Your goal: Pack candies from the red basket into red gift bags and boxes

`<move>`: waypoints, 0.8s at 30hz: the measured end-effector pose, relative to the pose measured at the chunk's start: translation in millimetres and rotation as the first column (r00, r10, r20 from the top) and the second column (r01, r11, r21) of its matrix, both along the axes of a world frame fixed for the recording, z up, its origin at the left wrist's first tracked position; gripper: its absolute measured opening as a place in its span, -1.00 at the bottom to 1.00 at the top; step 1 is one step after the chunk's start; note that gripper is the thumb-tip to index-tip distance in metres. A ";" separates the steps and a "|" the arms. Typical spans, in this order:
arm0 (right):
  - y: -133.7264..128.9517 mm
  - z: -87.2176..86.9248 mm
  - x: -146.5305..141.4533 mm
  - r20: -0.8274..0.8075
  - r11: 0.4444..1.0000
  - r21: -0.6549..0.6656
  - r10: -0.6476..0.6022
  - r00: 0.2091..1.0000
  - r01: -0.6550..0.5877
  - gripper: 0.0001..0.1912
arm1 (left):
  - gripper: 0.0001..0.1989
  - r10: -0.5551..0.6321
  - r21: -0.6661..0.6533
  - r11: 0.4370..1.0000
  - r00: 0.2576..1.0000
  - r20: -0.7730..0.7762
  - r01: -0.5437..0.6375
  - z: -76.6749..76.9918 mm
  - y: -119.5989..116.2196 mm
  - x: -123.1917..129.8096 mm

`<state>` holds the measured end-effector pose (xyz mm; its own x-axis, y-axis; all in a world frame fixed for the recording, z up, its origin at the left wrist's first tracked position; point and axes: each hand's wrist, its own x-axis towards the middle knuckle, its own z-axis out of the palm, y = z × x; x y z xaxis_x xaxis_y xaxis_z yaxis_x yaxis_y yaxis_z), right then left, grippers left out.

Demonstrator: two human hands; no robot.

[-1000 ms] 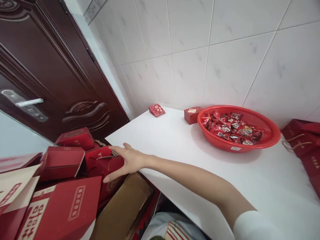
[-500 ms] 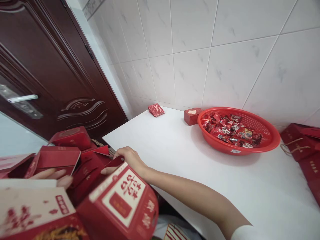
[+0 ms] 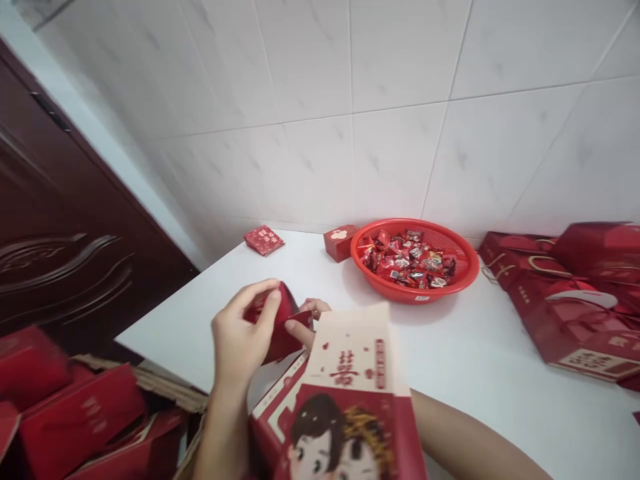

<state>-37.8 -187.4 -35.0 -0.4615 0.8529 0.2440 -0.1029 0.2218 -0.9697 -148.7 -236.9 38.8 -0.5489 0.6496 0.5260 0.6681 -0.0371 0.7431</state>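
Note:
My left hand (image 3: pixel 245 330) grips the left edge of a dark red gift box (image 3: pixel 283 337) between thumb and fingers. At its other side my right hand (image 3: pixel 306 323) is closed on a flap, partly hidden. Closer to me, a cream-and-red box (image 3: pixel 345 400) with a cartoon couple covers part of my right wrist and forearm. Another red box with a white-panelled side (image 3: pixel 280 407) is partly behind it. What supports these two is not visible.
A red plastic basket (image 3: pixel 470 270) of wrapped sweets stands on the white table (image 3: pixel 190 310), beside a small red box (image 3: pixel 337 245) and a flat red packet (image 3: pixel 264 240). Red gift bags (image 3: pixel 530 293) crowd the right. A carton (image 3: pixel 193 400) of red boxes sits lower left.
The view has swung right. Both hands have come from the pile of red boxes to over the table's edge, now holding the dark red gift box. The cream-and-red box has shifted right in view.

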 end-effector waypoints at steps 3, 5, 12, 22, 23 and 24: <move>19.7 -26.3 22.0 0.055 0.979 -0.043 -0.196 0.979 0.198 -0.72 | -0.73 -0.115 0.039 0.993 0.991 0.075 0.113 -13.6 43.5 11.1; 32.7 -44.0 41.8 0.095 0.962 0.023 -0.273 0.957 0.272 -0.63 | -0.73 -0.190 0.038 0.982 0.975 0.118 0.187 -20.3 60.4 19.5; 68.3 -35.8 140.1 0.251 0.979 -0.062 -0.175 0.952 0.196 -0.73 | -0.72 -0.487 -0.081 0.868 0.872 0.050 0.490 -21.9 45.7 11.6; 41.8 22.7 245.7 0.093 0.935 -0.350 0.100 0.991 -0.062 -0.20 | -0.11 -0.651 -0.721 0.590 0.742 -0.157 0.364 -51.4 7.1 -8.3; 38.9 26.8 250.5 0.149 0.945 -0.317 0.131 0.980 -0.079 -0.23 | -0.18 -0.639 -0.703 0.611 0.751 -0.167 0.363 -55.1 15.8 -7.3; 36.8 30.4 253.3 0.215 0.956 -0.279 0.151 0.965 -0.088 -0.30 | -0.25 -0.626 -0.679 0.635 0.760 -0.173 0.368 -58.1 26.2 -5.7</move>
